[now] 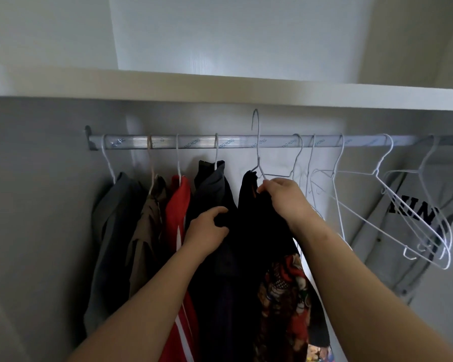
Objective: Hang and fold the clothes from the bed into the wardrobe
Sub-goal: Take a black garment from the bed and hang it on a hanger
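In the head view, the person is facing into the wardrobe [220, 87] and is holding a black garment [249, 231] on a white wire hanger [257, 142]. The left hand [207, 231] is clutching the garment's left shoulder. The right hand [283, 199] is pinching the collar just beside the hanger's neck. The hook is rising above the rail [194, 141], apparently not yet seated on it.

To do this step well, the person should probably be lowering the hook squarely over the rail in the gap between the neighbouring hangers. The left hand should be steadying the cloth so it is not sliding off.

On the rail's left part, a grey garment [110, 231], an olive one [147, 226], a red one [177, 218] and a dark grey jacket [209, 184] are hanging. To the right, several empty hangers [377, 192] are dangling. Behind them a grey lettered shirt [413, 212] is showing. A patterned fabric [285, 296] is hanging near, below the right forearm. The bed is not in view.
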Tool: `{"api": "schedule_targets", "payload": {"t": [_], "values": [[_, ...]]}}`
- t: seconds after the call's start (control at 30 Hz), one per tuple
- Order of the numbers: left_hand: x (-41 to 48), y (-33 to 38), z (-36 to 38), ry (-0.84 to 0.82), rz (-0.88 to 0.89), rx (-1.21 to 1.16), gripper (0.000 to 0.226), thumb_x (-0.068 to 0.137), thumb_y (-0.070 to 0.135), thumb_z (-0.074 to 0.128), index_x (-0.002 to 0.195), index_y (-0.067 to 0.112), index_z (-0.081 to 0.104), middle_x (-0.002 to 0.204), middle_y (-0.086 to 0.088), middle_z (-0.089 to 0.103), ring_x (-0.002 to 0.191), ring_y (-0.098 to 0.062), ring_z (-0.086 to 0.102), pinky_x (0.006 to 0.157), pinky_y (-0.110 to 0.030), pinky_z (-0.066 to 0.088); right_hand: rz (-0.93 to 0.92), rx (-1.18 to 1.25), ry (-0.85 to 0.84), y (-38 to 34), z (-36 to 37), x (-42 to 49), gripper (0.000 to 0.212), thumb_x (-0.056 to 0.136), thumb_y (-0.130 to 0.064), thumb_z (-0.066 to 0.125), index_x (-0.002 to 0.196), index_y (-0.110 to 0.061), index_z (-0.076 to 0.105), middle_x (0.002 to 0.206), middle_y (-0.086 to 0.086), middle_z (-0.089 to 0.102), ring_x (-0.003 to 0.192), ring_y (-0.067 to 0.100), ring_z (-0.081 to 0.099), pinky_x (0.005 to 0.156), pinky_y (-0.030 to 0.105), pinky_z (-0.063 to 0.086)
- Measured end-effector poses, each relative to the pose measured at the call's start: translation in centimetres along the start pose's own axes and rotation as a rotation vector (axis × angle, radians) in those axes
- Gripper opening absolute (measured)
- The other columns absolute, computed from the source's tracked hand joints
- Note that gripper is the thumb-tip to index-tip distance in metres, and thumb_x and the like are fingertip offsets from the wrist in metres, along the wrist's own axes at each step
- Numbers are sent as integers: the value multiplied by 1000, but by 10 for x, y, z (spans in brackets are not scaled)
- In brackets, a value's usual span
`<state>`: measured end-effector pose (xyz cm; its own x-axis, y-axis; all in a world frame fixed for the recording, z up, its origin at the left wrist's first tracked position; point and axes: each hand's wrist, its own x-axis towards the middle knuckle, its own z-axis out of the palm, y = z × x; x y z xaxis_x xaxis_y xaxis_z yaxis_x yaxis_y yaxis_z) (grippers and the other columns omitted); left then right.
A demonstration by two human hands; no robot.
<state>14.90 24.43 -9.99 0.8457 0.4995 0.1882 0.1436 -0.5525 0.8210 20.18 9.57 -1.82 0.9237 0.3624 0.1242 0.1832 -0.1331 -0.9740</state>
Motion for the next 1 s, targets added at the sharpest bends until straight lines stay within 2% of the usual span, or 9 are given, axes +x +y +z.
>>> {"api": "schedule_targets", "payload": {"t": [0.1, 0.27, 0.37, 0.47, 0.57, 0.73, 0.8, 0.9, 1.0], "values": [[1, -1, 1, -10, -12, -64, 47, 81, 9, 60, 121, 35, 56, 68, 8, 52, 52, -6, 52, 46, -16, 43, 1, -64, -2, 2, 9, 20, 27, 92, -14, 48, 68, -10, 57, 54, 4, 47, 36, 9, 43, 37, 14, 32], [-1, -3, 0, -1, -9, -104, 47, 81, 10, 59, 118, 39, 57, 81, 16, 55, 69, 1, 55, 58, -9, 47, 58, -227, -14, 31, 22, 41, 21, 91, -7, 44, 92, 3, 62, 69, 11, 51, 57, 19, 44, 56, 28, 35], [-4, -3, 1, 12, -22, -98, 46, 83, 11, 56, 118, 40, 54, 86, 18, 53, 69, 2, 54, 63, -14, 47, 6, -281, 2, 41, 26, 45, 26, 93, -11, 42, 100, 4, 63, 78, 11, 56, 62, 19, 48, 59, 28, 37], [-10, -1, 5, 107, -15, 10, 38, 86, 18, 56, 119, 36, 54, 110, 5, 40, 80, -5, 50, 66, -15, 42, -55, -317, 64, 51, 27, 36, 22, 93, -24, 46, 101, -9, 61, 81, 1, 60, 65, 13, 55, 57, 24, 41], [-19, 6, 14, 225, 29, 68, 28, 87, 24, 57, 114, 33, 56, 108, 9, 30, 106, -13, 42, 81, -21, 38, -85, -342, 94, 68, 24, 19, 14, 91, -31, 53, 98, -20, 56, 70, -5, 59, 58, 6, 55, 49, 20, 40], [-39, 29, 24, 322, 116, 203, 19, 87, 27, 55, 106, 30, 61, 109, 4, 45, 111, -18, 38, 92, -29, 37, -104, -234, 129, 91, 14, -14, 13, 89, -32, 56, 99, -26, 53, 79, -10, 57, 67, 4, 57, 54, 18, 43], [-51, 40, 32, 289, 177, 190, 18, 88, 26, 54, 105, 28, 62, 109, 4, 48, 109, -17, 39, 87, -26, 36, -75, -194, 171, 101, 4, -31, 6, 90, -32, 54, 96, -30, 54, 80, -14, 57, 67, 1, 56, 55, 15, 44], [-74, 58, 51, 180, 259, 113, 17, 89, 22, 53, 102, 24, 63, 100, 8, 44, 101, -15, 46, 79, -22, 38, -13, -127, 249, 111, -16, -56, 10, 90, -24, 51, 87, -32, 54, 81, -15, 57, 72, 7, 57, 69, 26, 49], [-102, 70, 76, 80, 277, 41, 15, 90, 20, 52, 100, 24, 64, 96, 8, 45, 93, -15, 52, 73, -22, 44, 59, -65, 298, 120, -44, -86, 17, 92, -21, 50, 81, -34, 52, 79, -11, 60, 68, 12, 55, 65, 29, 47]]}}
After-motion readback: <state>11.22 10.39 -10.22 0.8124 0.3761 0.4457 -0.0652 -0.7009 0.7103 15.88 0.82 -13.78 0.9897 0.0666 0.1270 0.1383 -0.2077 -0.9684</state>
